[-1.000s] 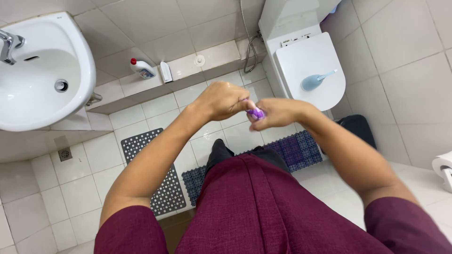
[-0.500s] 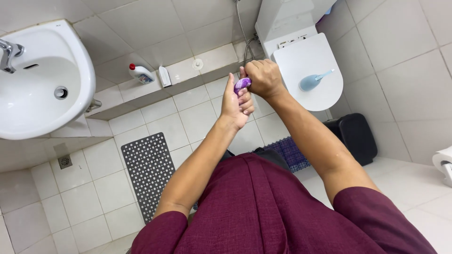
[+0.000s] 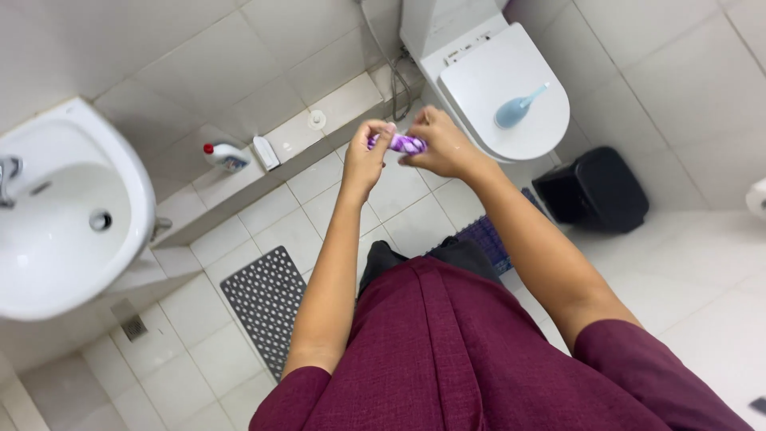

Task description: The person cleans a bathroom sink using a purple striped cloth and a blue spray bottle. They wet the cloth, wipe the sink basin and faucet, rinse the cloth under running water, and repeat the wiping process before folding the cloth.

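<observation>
Both hands meet in front of the chest, above the tiled floor. The left hand (image 3: 365, 157) and right hand (image 3: 437, 146) each pinch an end of a small purple, shiny packet (image 3: 398, 143), possibly plastic, near the white closed toilet (image 3: 495, 80).

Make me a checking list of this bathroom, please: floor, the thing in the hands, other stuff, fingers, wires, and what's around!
Surface: white tiled floor, grey dotted mat.
Job's things: small purple packet held between both hands.
Clutter: white bottle with red cap on ledge; blue brush on toilet lid.
Fingers: left hand and right hand pinch the packet.
Cables: thin hose beside toilet.
Surroundings: white sink, black bin.
</observation>
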